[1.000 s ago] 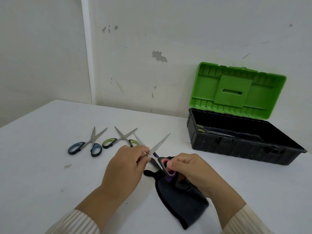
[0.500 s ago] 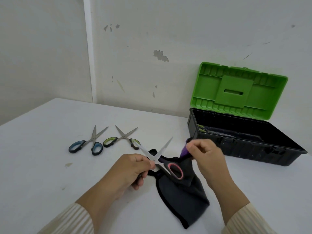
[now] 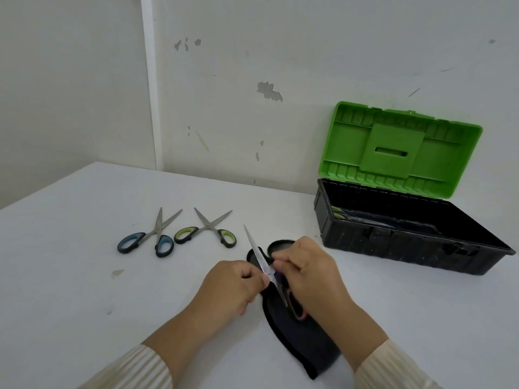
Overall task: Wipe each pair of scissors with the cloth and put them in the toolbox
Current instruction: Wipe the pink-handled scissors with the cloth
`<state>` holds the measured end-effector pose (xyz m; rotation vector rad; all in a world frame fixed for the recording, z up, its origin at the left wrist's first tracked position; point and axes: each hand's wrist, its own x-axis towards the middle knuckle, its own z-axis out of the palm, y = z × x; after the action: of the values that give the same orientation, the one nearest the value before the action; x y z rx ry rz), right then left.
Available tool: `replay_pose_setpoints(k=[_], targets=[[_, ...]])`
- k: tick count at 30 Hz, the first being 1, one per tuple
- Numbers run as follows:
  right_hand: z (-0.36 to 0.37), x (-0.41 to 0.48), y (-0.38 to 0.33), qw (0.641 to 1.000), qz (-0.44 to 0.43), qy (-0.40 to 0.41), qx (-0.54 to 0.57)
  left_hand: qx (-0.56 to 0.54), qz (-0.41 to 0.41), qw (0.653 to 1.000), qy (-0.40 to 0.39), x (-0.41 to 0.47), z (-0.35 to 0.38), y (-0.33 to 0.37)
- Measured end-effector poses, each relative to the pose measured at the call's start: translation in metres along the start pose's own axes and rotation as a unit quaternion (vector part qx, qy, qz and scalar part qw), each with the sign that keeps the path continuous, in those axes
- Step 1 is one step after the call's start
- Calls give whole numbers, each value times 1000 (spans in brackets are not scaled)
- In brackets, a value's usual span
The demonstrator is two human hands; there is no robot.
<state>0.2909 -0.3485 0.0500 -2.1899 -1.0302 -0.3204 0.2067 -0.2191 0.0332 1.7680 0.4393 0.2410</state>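
Currently both hands — left hand (image 3: pixel 230 287), right hand (image 3: pixel 311 279) — pinch the pink-handled scissors (image 3: pixel 266 265) over the dark cloth (image 3: pixel 303 341) on the desk (image 3: pixel 84 276); the exposed blade tip could nick fingers if grip slips.

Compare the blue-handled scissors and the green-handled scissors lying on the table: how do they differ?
The blue-handled scissors have blue grips and sit farther left; the green-handled scissors have yellow-green grips and lie nearer the cloth. The blue pair's blades are barely parted, the green pair's spread wider. Both lie flat, untouched, tips toward the wall.
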Motion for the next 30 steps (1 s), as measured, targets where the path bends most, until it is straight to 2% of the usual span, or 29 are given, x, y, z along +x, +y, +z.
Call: replay_pose_setpoints(k=[2,5,6,9,13,14,17,19,22,25,28,30], targets=[[-2,2,1,999,-15,33,-30,6,1,1000,3,0,0,0],[6,-6,-7,998,-35,-50,-16,-14,-14,1000,2,1,0,0],[8,-6,-4,999,-23,-41,8,-9,-12,1000,5,1,-1,0],[3,2,8,996,29,65,49,23,4,1000,6,0,-1,-1],[10,-8,2,998,4,-13,53,21,5,1000,5,0,-1,0],[10,-7,4,998,12,-7,65,21,2,1000,4,0,-2,0],[-6,7,25,984,103,117,90,15,-6,1000,-15,0,-7,2],[-18,7,31,972,136,144,123,3,-5,1000,-19,0,-9,4],[-24,-3,19,983,96,21,153,-16,-5,1000,-1,2,-11,6],[-22,-5,6,983,66,-141,99,-37,-25,999,11,2,-13,4],[-20,-4,7,978,65,-183,71,-77,-61,995,-15,1,-15,5],[-20,-4,9,977,84,-175,83,-186,-106,976,-37,3,-16,6]])
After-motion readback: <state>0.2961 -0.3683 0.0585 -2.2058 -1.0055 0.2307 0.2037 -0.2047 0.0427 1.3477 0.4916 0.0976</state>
